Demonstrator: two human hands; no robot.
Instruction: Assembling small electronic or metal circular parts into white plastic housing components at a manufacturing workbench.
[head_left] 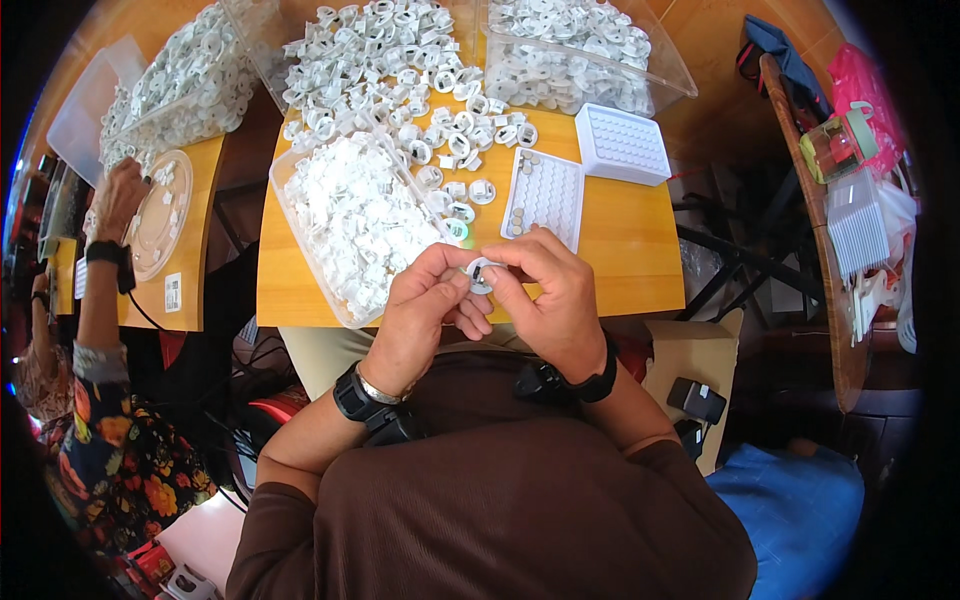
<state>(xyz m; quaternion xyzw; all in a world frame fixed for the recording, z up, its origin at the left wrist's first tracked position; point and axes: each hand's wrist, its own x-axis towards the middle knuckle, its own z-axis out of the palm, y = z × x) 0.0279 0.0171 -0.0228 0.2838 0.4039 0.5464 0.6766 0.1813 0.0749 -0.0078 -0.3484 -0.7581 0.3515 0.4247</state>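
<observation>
Above the near edge of the table, my left hand [418, 308] and my right hand [553, 296] pinch a small round white plastic part [482, 277] with a dark middle between their fingertips. Close beyond my fingers, a similar part [456, 229] glows green. A clear bin [335, 300] heaped with small white plastic pieces stands beside my left hand. Past my right hand lies a white dimpled tray [560, 215] with several small silvery discs that look like button cells.
Loose round white parts [380, 50] cover the table's far side. A stack of white trays [622, 145] and a filled clear bin [565, 85] stand at the far right. A co-worker's hand [122, 195] reaches over a round tray [150, 262] at left.
</observation>
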